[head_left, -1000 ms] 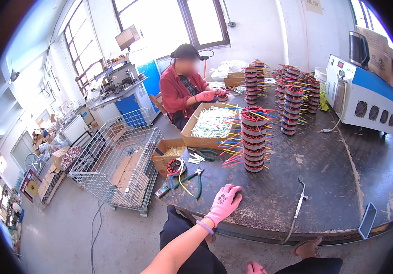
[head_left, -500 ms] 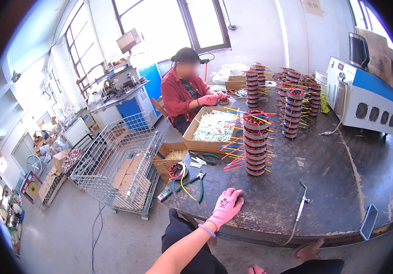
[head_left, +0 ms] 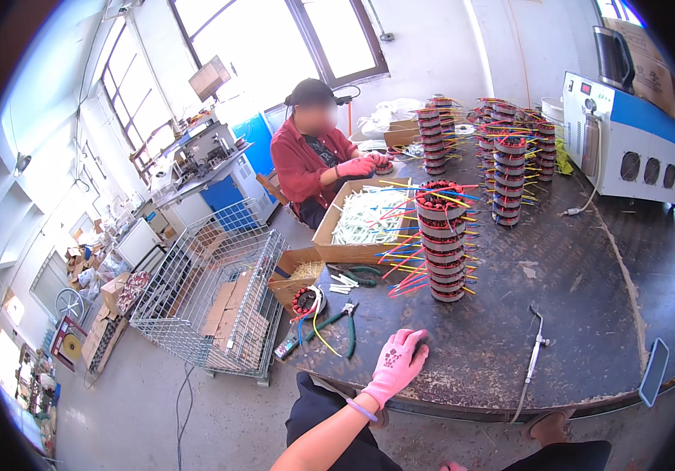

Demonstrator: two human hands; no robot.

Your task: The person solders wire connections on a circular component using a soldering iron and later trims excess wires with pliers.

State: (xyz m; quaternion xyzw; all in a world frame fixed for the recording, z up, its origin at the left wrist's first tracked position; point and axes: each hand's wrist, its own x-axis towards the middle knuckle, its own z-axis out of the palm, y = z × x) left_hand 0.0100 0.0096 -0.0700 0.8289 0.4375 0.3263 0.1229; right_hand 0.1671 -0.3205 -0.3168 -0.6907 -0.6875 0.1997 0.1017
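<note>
My left hand, in a pink glove, rests at the front edge of the dark worktable. Its fingers are curled, and a small dark patch shows at their tips; I cannot make out whether it is something held. Of my right hand, only a bit of pink glove shows at the lower edge, its fingers hidden. Beyond my left hand stands a stack of wound motor stators with red, blue and yellow leads sticking out. A single stator with wires lies to the left, beside green-handled cutters.
A co-worker in pink gloves handles a stator across the table. Near them sits a carton of white tubes. More stator stacks, a blue-white machine, a torch-like tool and a phone are rightward. A wire cage stands left.
The view has tilted and shifted slightly. My left hand stays at the table edge with much the same curl. My right hand shows less at the lower edge.
</note>
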